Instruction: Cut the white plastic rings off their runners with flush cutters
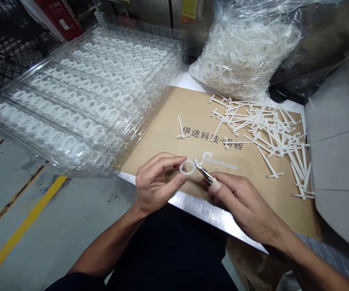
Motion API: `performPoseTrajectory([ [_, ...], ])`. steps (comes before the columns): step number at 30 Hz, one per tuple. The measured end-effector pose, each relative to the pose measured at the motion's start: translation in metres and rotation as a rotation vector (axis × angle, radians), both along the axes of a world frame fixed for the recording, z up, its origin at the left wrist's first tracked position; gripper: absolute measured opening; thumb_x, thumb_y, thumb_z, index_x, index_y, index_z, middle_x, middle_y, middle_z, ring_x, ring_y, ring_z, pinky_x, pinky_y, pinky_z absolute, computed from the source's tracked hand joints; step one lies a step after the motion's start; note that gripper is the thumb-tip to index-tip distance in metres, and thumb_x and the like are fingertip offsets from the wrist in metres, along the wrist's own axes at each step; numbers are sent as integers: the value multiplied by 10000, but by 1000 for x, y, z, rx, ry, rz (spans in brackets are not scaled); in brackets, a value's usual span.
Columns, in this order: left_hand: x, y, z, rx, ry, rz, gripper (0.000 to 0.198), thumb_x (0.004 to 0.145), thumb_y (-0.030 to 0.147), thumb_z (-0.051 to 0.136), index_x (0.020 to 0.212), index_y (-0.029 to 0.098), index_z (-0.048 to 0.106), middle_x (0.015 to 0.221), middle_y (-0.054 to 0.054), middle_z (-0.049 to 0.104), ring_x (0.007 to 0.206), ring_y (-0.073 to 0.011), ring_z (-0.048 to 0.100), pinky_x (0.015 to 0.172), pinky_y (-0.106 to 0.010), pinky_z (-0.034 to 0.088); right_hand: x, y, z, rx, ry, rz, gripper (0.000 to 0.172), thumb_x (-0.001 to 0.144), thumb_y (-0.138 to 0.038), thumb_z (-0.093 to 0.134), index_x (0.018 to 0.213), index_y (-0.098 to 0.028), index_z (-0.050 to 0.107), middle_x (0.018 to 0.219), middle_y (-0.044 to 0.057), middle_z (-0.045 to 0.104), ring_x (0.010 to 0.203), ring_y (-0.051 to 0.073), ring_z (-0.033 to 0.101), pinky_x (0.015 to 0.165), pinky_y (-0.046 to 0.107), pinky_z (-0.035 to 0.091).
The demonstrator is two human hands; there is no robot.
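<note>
White plastic ring (pixel 187 166) pinched firmly in the left hand (pixel 159 182), part of its band hidden behind the fingertips, just over the near edge of the brown cardboard sheet (pixel 174 129); small metal snips (pixel 204 171) clamped in the right hand (pixel 241 202), tips touching or just beside the ring's right side, handles mostly hidden by the fingers; blades apart or together, impossible to make out at this blur; whether the ring joins anything else, also hard to tell. White plastic runner (pixel 219 162) with a hooked end lying on the sheet just beyond the snips; heap of white plastic runners (pixel 268 133) spread toward the sheet's right edge, some ends overhanging it. Printed dark characters across the sheet's middle, partly legible. Steel table edge (pixel 198 208) along the near side. Stack of transparent trays (pixel 80 97) filled with white rings beyond the left edge of the sheet; bulging plastic bag (pixel 241 52) of loose rings past the far edge, cut off at the frame's top; grey bin (pixel 338 153) at right.
</note>
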State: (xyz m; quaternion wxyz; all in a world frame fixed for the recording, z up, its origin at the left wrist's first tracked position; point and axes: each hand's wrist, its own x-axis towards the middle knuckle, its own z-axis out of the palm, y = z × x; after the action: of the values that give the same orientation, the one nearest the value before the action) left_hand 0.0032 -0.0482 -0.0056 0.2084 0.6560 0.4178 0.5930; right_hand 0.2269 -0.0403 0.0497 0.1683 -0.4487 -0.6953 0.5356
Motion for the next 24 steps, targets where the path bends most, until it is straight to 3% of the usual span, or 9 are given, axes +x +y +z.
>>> performPoseTrajectory([
  [24,3,0,0,24,13,23,375,837,90,835,1194,191,773,977,-50,774,818,-130,726,725,-230,637,1,-1,0,-19,-15,9,414,1128,-439,386,824,-200,534,733,-9,524,665,156,486,631,310,369],
])
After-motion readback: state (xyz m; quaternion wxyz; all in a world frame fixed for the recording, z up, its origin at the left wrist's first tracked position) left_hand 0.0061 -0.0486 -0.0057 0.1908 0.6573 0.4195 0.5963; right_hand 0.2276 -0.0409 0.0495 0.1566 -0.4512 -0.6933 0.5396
